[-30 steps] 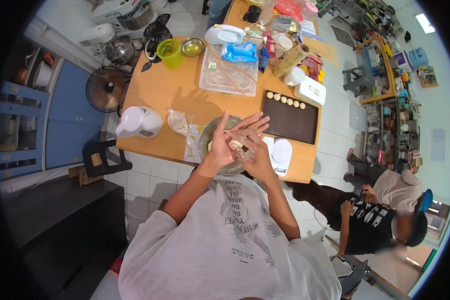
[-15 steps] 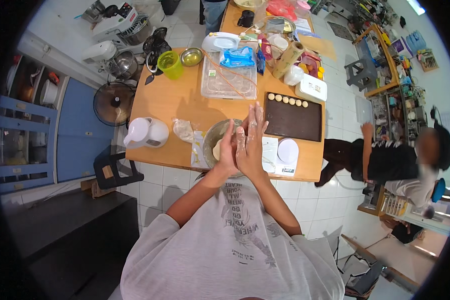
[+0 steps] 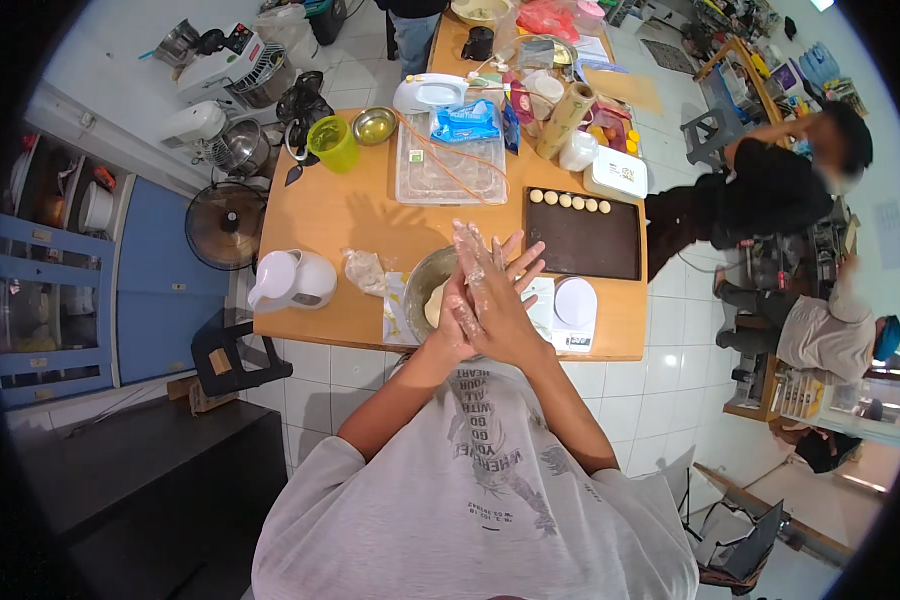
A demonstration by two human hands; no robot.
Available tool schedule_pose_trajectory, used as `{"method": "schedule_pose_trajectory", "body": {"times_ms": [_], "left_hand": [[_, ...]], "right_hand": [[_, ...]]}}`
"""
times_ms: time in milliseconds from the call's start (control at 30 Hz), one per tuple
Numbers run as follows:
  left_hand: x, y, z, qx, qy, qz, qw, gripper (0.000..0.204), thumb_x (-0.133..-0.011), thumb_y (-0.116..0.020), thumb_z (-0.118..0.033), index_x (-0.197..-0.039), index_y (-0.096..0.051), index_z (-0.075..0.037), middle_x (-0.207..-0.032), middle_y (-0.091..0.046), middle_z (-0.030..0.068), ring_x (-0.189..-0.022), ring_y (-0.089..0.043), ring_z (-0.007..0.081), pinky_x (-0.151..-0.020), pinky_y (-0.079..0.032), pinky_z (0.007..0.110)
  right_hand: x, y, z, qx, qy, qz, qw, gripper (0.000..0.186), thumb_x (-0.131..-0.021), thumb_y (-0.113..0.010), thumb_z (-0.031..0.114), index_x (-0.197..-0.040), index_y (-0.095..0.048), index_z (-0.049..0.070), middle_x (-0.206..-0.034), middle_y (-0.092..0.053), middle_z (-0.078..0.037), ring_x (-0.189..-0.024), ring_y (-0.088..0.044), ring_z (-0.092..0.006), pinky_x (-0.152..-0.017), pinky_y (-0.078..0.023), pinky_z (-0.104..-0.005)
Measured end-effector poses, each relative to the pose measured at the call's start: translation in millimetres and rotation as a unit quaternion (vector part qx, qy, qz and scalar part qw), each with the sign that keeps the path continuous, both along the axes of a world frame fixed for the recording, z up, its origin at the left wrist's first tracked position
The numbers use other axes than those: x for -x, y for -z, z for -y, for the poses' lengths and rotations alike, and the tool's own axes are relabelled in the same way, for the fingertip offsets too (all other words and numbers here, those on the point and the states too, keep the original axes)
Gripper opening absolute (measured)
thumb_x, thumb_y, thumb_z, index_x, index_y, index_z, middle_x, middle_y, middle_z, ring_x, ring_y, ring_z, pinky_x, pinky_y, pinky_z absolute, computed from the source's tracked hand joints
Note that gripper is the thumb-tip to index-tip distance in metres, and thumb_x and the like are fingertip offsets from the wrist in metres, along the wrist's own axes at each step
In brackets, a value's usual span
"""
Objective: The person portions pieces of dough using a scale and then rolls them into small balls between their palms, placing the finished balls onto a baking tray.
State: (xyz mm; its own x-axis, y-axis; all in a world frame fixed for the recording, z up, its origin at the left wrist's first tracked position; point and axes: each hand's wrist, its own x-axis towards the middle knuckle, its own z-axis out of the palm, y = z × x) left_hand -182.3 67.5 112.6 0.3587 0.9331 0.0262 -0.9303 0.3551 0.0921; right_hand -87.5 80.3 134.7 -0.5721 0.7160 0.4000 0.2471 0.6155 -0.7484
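My left hand (image 3: 449, 332) and my right hand (image 3: 502, 316) are laid palm to palm, crossed, the right one on top. Their fingers are stretched out and spread, with white flour or dough smeared over them. Whatever lies between the palms, if anything, is hidden. Under them stands a metal mixing bowl (image 3: 416, 280) with pale dough (image 3: 434, 304) showing inside. Several small dough balls (image 3: 578, 203) sit in a row along the far edge of a dark baking tray (image 3: 600, 245), to the right. A white kitchen scale (image 3: 574, 303) lies close by my right hand.
Left of the bowl are a bag of white powder (image 3: 364, 271) and a white jug (image 3: 295, 280). Farther back stand a clear plastic box (image 3: 440, 180), a yellow-green cup (image 3: 333, 146) and a metal bowl (image 3: 374, 126). A co-worker (image 3: 770, 195) is beyond the table's right side.
My hands have turned against each other: the fingers, nearly upright and together before, now cross and spread. The co-worker at the right has moved farther back.
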Motion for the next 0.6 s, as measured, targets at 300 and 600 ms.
{"method": "schedule_pose_trajectory", "body": {"times_ms": [300,600], "left_hand": [[-9.9,-13.1,1.3,-0.010,-0.007,-0.002,1.000,0.087,-0.105,-0.034,-0.071,-0.170,-0.021,-0.014,-0.174,-0.027,0.0098,-0.160,-0.026,0.0279,-0.129,-0.025,0.044],[-14.6,-5.5,9.0,0.121,-0.007,-0.058,0.991,0.089,-0.102,-0.033,-0.077,-0.166,-0.036,-0.015,-0.167,-0.042,0.0091,-0.152,-0.042,0.0284,-0.123,-0.036,0.046]], "right_hand": [[-10.9,-28.7,-11.7,-0.010,0.063,-0.034,0.997,0.064,-0.105,-0.056,0.032,-0.160,-0.041,0.003,-0.168,-0.036,-0.020,-0.158,-0.026,-0.0459,-0.125,-0.003,-0.0694],[6.0,-19.2,-32.4,-0.109,0.209,0.083,0.968,0.054,-0.102,-0.063,0.025,-0.151,-0.051,0.007,-0.154,-0.049,-0.014,-0.151,-0.039,-0.0389,-0.123,-0.006,-0.0725]]}}
